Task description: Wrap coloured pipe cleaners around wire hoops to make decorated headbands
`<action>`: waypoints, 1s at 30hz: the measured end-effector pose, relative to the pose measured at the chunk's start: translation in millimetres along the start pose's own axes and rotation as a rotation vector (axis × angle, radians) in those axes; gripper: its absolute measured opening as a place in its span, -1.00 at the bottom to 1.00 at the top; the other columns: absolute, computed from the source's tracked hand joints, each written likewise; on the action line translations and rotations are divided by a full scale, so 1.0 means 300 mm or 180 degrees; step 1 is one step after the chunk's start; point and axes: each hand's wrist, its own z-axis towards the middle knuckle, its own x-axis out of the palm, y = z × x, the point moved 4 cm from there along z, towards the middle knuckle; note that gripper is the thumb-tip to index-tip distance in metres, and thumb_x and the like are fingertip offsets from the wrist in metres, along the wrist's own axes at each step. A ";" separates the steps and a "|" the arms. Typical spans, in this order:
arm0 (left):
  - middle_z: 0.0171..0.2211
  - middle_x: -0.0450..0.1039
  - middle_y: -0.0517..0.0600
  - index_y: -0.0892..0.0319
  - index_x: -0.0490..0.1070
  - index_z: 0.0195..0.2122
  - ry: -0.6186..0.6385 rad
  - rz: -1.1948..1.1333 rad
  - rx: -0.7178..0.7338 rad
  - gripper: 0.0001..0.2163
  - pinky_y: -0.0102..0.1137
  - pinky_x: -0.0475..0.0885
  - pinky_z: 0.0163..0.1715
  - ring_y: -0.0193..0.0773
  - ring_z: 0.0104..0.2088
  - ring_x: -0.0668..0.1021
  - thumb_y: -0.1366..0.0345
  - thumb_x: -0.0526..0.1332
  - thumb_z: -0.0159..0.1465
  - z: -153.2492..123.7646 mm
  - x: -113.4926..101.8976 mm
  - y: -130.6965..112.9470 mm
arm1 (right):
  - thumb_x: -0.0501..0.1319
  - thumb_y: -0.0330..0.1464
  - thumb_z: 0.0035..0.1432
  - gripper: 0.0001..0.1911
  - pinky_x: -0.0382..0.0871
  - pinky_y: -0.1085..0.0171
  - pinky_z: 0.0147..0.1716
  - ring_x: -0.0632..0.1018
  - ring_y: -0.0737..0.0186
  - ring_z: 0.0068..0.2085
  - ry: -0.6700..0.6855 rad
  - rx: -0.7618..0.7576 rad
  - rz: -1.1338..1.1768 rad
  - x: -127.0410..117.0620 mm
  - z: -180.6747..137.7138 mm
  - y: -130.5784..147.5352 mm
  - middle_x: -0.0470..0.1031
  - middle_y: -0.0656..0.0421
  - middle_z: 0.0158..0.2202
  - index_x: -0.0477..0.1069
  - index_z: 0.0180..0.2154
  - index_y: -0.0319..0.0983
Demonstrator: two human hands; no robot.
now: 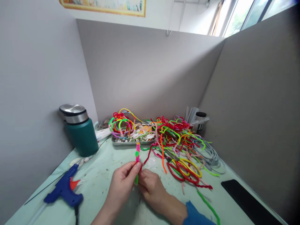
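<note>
My left hand [124, 179] is closed, with thumb and fingers pinching a slim upright pipe cleaner piece [137, 153]. Pink makes up most of its upper part, with an orange tip, a green spot and a green lower end below the thumb. Against it on the right, my right hand [152, 187] is closed with curled fingers at the lower part of the piece. A dark red pipe cleaner [148, 155] runs down to where the hands meet; the exact hold of the right fingertips is hidden.
A metal tray [133, 143] of shells and buttons carries coiled pipe cleaners. Right of it lie a tangled pipe cleaner heap [173, 131], scissors [182, 170], grey wire [208, 153] and a black phone-like slab [248, 201]. A blue glue gun [63, 187] and green flask [82, 134] occupy the left.
</note>
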 end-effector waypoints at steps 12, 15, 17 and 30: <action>-0.76 0.04 -0.25 0.27 0.39 -0.37 0.0202 0.0007 -0.0228 -0.64 -0.56 -0.04 -0.73 -0.50 -0.72 0.09 0.01 0.20 0.09 0.013 0.011 0.032 | 0.03 -0.46 0.15 -0.86 0.32 0.28 -0.35 0.42 0.21 -0.35 -0.0035 -0.0034 -0.0017 -0.005 -0.005 0.001 0.43 0.12 -0.40 0.35 -0.34 -0.23; -0.70 0.11 -0.22 0.25 0.38 -0.36 0.0442 0.0229 -0.0082 -0.67 -0.57 0.05 -0.70 -0.48 -0.68 0.15 0.03 0.20 0.10 0.015 0.024 0.034 | 0.02 -0.47 0.14 -0.83 0.34 0.28 -0.27 0.44 0.22 -0.29 -0.0128 -0.0031 0.0352 -0.017 -0.003 0.004 0.45 0.11 -0.34 0.37 -0.33 -0.23; -0.65 0.17 -0.18 0.25 0.37 -0.42 0.0611 0.0420 0.0094 -0.69 -0.56 0.12 -0.66 -0.46 -0.64 0.20 0.05 0.19 0.12 0.015 0.031 0.030 | 0.00 -0.47 0.17 -0.78 0.34 0.31 -0.24 0.45 0.26 -0.28 -0.0166 0.0030 0.0582 -0.028 0.001 0.007 0.45 0.14 -0.34 0.38 -0.41 -0.22; -0.65 0.26 -0.15 0.30 0.46 -0.17 0.0278 0.0947 0.0127 -0.58 -0.51 0.18 -0.63 -0.40 -0.64 0.26 0.04 0.14 0.14 0.028 -0.008 0.049 | 0.06 -0.49 0.17 -0.85 0.31 0.31 -0.22 0.45 0.27 -0.26 -0.0207 0.0579 0.0868 -0.039 0.006 0.010 0.45 0.15 -0.31 0.39 -0.30 -0.25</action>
